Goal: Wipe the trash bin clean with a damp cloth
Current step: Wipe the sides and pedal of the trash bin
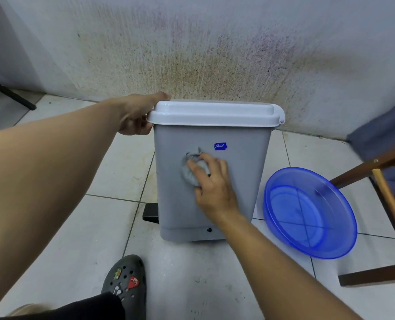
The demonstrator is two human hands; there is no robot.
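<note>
A grey trash bin (238,181) with a white lid (215,113) stands on the tiled floor against a stained wall. Its black pedal (150,213) sticks out at the lower left. My left hand (137,114) grips the lid's left edge, thumb on top. My right hand (211,181) presses a crumpled grey cloth (189,172) against the bin's near side wall, fingers curled over it. A small blue sticker (220,146) sits just above the cloth.
A blue plastic basin (307,213) holding a little water lies on the floor right of the bin. A wooden chair frame (385,192) stands at the far right. My foot in a dark clog (125,278) is in front of the bin.
</note>
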